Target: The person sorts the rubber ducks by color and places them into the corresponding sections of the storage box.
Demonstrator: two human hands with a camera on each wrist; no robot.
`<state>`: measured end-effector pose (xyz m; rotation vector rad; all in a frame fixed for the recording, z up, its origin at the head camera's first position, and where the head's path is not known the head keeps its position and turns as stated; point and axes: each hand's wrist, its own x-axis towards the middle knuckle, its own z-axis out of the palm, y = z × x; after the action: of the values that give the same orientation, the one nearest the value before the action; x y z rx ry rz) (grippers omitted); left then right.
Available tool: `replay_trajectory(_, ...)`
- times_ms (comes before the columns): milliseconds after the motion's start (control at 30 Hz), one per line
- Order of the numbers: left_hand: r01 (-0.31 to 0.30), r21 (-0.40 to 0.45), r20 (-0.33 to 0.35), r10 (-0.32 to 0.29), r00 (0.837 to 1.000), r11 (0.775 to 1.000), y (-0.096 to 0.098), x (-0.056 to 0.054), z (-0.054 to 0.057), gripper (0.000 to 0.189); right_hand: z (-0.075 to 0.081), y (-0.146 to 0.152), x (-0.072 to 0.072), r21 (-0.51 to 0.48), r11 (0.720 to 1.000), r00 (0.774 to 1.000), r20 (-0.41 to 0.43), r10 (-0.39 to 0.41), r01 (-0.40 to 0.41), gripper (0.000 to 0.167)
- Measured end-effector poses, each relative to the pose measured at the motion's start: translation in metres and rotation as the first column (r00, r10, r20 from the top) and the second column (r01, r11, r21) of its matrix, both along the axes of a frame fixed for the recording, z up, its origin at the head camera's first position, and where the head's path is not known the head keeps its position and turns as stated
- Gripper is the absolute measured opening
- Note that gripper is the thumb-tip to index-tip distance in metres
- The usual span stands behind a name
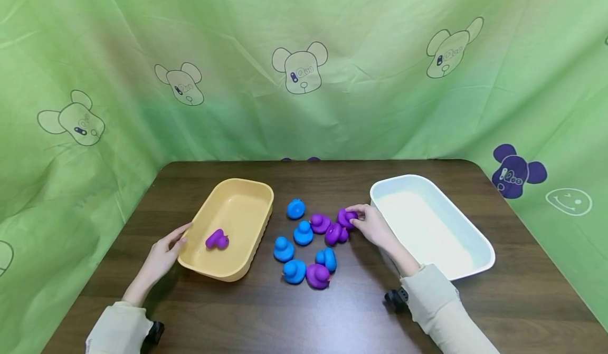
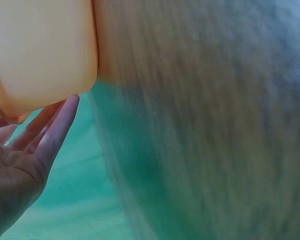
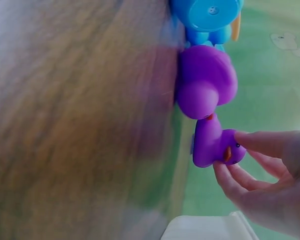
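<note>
pale sleeves cross the lower edge of the head view, both cut off there, over a dark wooden table. the right hand pinches a purple duck by its head, thumb against fingers, probably because the head is the narrow part that juts from the rounder body. this duck is among the loose ones between the trays, on the side nearer the white tray; other purple ducks and blue ducks crowd about it, so a fingertip pinch seems to suit the tight room. at the yellow tray, inside which lies one more purple duck, the left hand rests nearly straight fingers against the outside, without curling round it, likely to steady the tray. how the left thumb lies is hard to make out, as the left wrist view cuts off part of the hand. whether the pinched duck clears the table cannot be told, and the wood is smeared and blurred in both wrist views.
</note>
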<state>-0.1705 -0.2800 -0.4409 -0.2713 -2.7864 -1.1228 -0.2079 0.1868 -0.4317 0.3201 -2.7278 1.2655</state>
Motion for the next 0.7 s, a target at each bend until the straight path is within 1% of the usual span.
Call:
replay_trajectory(167, 0.003, 0.000, -0.011, -0.003, 1.000, 1.000, -0.001, -0.001, -0.001, 0.035, 0.007, -0.003, 0.000, -0.024, 1.000, 1.000, -0.002, 0.004, -0.004, 0.024)
replay_trajectory(400, 0.001, -0.009, -0.031, -0.001, 1.000, 1.000, -0.001, -0.001, -0.003, 0.035, 0.015, -0.007, -0.002, -0.027, 0.999, 1.000, -0.010, 0.019, -0.019, 0.024)
replay_trajectory(533, 0.000, -0.004, -0.023, 0.000, 1.000, 1.000, -0.002, -0.001, -0.002, 0.035, 0.022, -0.012, -0.002, -0.025, 0.999, 0.999, -0.014, 0.030, -0.030, 0.024)
replay_trajectory(700, 0.006, 0.004, -0.016, -0.006, 1.000, 1.000, -0.001, -0.001, -0.001, 0.035, 0.033, -0.021, -0.001, -0.007, 1.000, 1.000, 0.008, 0.025, -0.025, 0.024)
